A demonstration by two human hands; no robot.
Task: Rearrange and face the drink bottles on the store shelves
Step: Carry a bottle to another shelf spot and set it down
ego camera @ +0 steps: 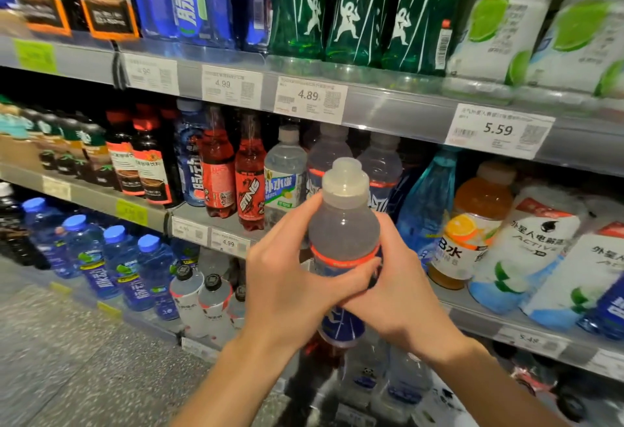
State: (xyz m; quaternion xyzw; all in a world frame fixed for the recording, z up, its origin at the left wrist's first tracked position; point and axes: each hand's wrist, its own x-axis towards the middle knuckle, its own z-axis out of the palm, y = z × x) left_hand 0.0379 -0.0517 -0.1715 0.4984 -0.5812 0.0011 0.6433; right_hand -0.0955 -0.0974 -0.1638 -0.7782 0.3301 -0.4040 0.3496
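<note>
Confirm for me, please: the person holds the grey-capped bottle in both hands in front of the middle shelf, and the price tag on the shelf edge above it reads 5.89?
Not quite. The head view shows both the left hand and right hand on the grey-capped bottle, but the price tag above reads 4.89.

White price tags sit along the grey shelf edges: one reading 4.99 (232,86), one reading 4.89 (310,99) just to its right, and one reading 5.59 (499,131) farther right. A yellow-green tag (34,55) sits at the far left of the upper rail. Below lies a speckled grey floor (67,352).
</note>
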